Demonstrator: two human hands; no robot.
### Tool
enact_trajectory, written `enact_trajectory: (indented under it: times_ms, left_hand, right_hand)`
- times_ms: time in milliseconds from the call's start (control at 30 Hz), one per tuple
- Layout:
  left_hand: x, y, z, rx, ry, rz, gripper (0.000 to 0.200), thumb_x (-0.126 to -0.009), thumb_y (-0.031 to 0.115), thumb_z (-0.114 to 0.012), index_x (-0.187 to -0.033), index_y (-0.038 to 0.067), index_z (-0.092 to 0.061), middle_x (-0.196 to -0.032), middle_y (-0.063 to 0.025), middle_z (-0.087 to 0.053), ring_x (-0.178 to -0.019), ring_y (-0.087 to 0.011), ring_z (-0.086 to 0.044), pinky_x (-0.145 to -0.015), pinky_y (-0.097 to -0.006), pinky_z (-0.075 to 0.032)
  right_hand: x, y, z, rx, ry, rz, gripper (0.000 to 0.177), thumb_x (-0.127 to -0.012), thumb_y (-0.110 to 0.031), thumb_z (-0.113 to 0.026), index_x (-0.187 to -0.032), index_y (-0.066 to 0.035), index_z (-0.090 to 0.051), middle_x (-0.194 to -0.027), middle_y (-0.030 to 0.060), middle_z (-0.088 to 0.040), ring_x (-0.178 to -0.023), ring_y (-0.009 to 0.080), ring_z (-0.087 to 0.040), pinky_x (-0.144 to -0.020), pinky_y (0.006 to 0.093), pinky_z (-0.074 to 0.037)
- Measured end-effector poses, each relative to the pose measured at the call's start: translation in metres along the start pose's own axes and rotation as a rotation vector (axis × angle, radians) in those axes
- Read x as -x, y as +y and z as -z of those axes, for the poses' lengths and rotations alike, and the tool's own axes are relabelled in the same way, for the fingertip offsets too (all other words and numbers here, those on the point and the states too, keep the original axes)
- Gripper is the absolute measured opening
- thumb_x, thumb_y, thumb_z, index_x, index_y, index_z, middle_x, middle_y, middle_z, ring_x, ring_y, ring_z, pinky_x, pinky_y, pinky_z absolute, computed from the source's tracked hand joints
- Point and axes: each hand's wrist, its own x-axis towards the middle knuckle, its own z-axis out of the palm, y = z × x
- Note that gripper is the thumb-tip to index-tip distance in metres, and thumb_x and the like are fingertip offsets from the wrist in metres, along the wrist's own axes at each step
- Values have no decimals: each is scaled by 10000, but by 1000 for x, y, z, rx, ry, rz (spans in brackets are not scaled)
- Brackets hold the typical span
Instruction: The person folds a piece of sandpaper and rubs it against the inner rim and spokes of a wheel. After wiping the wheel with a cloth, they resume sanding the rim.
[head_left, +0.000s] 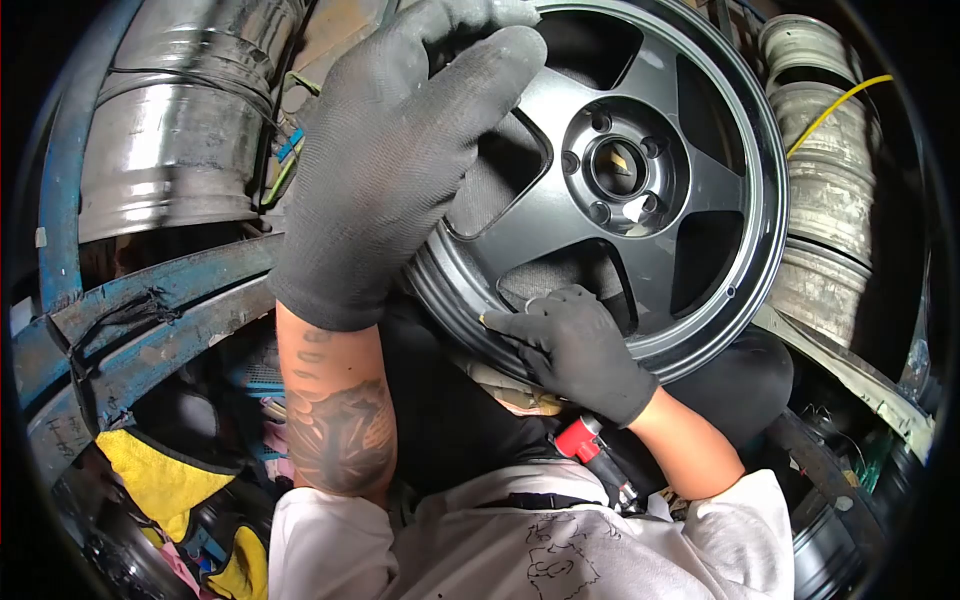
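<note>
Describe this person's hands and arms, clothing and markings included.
The left hand and right hand wear dark grey, close-fitting gloves that end at the wrist; fine ribbing shows on the left. The left forearm has a large dark tattoo and small marks near the cuff; none show on the right forearm. Short white sleeves end near the elbows.

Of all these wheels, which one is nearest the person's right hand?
The dark spoked wheel, directly beneath the right hand; unlike the silver wheels at either side, it shows its centre hole.
</note>
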Motion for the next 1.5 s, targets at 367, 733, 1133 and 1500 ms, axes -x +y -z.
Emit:
enact_trajectory:
  times_ms: [367, 733, 1133, 1500]
  left_hand:
    - [1, -3, -5, -190, -6, -64, 254, -1010, 110, -643, -1196, -63, -656, -1043, -71, -714, -978, -95, -632, -897, -237, -499]
    - [-3, -13, -2, -199, 59, -102, 268, -986, 113, -648, -1187, -62, -671, -1012, -68, -712, -887, -81, -642, -772, -200, -491]
    - [7, 1, -23, -130, 175, -27, 336, -972, 206, -638, -1181, -54, -674, -993, -78, -717, -843, -90, -646, -731, -201, -487]
    - [7, -14, 15, -229, 91, -74, 458, -1096, 260, -504, -1421, -59, -549, -1228, -173, -684, -1020, -187, -693, -916, -286, -533]
  right_hand:
    - [-1, -1, -13, 46, 116, 28, 441, -775, -70, -707, -1201, -173, -755, -758, 88, -580, -778, 321, -603, -757, 440, -459]
    - [2, -4, -6, 101, 145, 49, 330, -842, -206, -694, -1168, -208, -737, -730, 83, -565, -740, 306, -601, -701, 433, -454]
    - [-10, 2, -30, 164, 321, 104, 303, -828, -354, -766, -1074, -195, -688, -704, 69, -524, -638, 289, -558, -610, 432, -423]
    - [-11, -5, -27, 173, 263, 12, 48, -897, -215, -670, -908, -171, -654, -764, 48, -597, -709, 256, -614, -654, 421, -473]
